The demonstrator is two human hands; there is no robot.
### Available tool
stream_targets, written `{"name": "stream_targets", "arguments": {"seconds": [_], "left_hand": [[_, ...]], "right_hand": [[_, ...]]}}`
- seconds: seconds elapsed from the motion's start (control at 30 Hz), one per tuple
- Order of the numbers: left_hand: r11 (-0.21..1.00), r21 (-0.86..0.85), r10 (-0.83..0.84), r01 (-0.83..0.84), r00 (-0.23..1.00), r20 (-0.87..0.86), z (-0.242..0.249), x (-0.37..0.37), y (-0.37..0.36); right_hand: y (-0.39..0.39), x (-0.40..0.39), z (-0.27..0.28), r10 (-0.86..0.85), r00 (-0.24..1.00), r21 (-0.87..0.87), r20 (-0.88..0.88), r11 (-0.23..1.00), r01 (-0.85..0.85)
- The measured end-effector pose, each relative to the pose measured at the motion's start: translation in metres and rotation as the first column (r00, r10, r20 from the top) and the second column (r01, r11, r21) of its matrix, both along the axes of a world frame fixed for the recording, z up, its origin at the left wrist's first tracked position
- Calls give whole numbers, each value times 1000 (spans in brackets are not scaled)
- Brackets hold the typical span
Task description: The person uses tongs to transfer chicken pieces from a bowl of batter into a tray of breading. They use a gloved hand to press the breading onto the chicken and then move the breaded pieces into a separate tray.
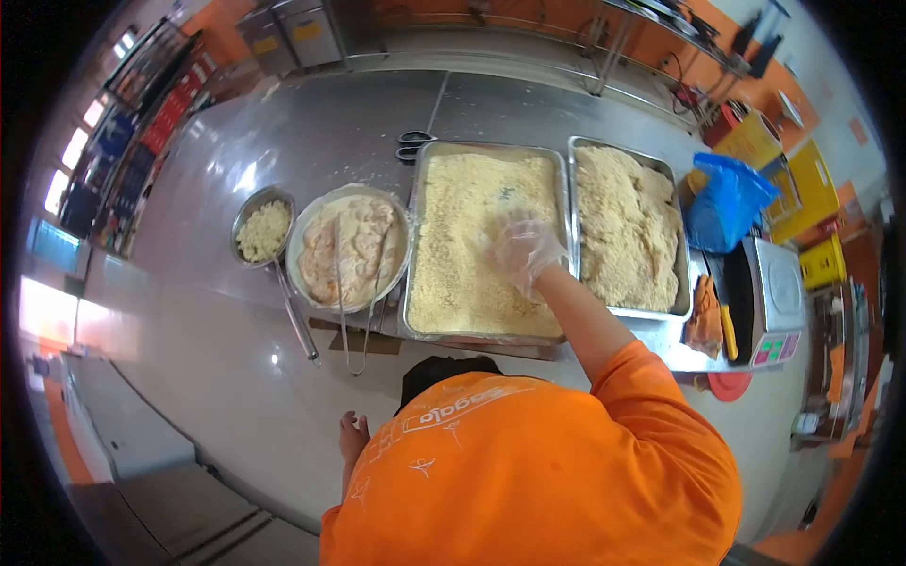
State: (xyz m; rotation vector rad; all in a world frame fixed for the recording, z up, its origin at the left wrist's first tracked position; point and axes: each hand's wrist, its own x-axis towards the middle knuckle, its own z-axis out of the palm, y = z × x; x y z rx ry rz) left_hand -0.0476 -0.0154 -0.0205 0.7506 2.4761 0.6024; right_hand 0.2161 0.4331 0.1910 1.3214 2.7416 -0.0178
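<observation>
My right hand (528, 251), in a clear plastic glove, is down at the crumbs (462, 217) in the middle metal tray (411, 283). Its fingers are blurred and partly hidden, so their grip does not show. My left hand (354, 434) is bare and hangs low beside the body, fingers loosely apart with nothing in them. Left of the tray stands a bowl of pale, battered meat pieces (344, 247), with metal tongs (354, 321) resting across it. To the right, a second tray (687, 300) holds a heap of crumb-coated pieces (628, 226).
A sieve (300, 321) with crumbly bits stands at the left. Black-handled scissors (412, 143) lie behind the middle tray. On the right are a blue plastic bag (725, 203), a weighing scale (779, 288) and a yellow-handled tool (729, 332). The steel table (330, 113) extends behind.
</observation>
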Motion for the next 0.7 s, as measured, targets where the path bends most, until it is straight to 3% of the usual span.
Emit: {"name": "stream_targets", "arguments": {"seconds": [0.03,0.07,0.13,0.2,0.27,0.33,0.43,0.57,0.67,0.7], "left_hand": [[1000,8,11,-11,1000,5,-3,2,-7],[1000,16,22,-22,1000,9,-6,5,-14],[998,-56,-38,34,996,-82,38,17,-13],[994,-57,93,-95,995,-37,22,17,-28],[984,-53,171,-170,985,28,4,18,-47],[983,-48,182,-178,978,101,-1,18,-64],[983,-123,130,-135,991,-44,53,31,-45],[980,-24,193,-196,976,-103,52,33,-42],[979,-16,202,-204,974,-100,45,37,-40],[980,-23,193,-195,977,-87,43,39,-41]], "right_hand": [[5,-14,16,29,999,-215,42,976,-20],[2,-20,20,65,998,-239,1,969,-63],[-9,-29,22,126,988,-285,-85,948,-145],[-5,-36,11,283,955,-136,-93,946,-293],[-9,-46,10,335,942,-38,-30,941,-336],[-27,-59,20,264,962,9,76,964,-265],[-12,-69,45,205,967,-87,152,977,-193],[2,-57,36,95,989,13,112,995,-97],[7,-42,-6,319,948,308,-25,904,-296],[6,-47,14,252,967,143,-34,959,-245]]}}
